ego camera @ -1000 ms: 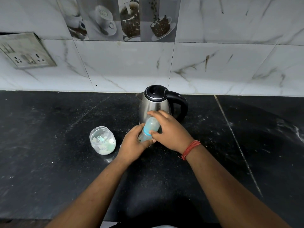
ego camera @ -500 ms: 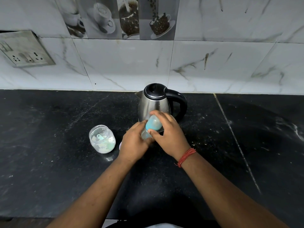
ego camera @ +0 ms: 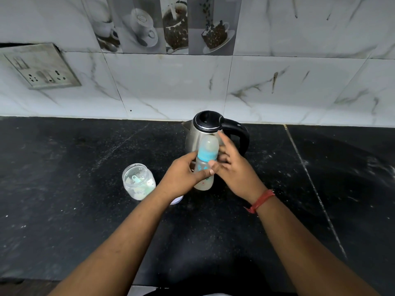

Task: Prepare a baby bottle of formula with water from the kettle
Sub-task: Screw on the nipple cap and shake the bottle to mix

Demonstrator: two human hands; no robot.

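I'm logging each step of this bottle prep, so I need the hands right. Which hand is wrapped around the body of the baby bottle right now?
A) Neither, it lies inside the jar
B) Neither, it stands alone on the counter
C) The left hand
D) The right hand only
C: the left hand wraps the clear body of the baby bottle, while the right hand is spread open beside its blue collar.

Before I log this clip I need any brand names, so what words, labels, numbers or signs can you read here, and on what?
No text can be read.
Baby bottle: small coloured prints on the clear body, too blurred to read.
Kettle: no label shows.
Jar: no label shows.
Wall tiles: coffee cup pictures only, no words.
Switch plate: sockets and switches, no legible marking.
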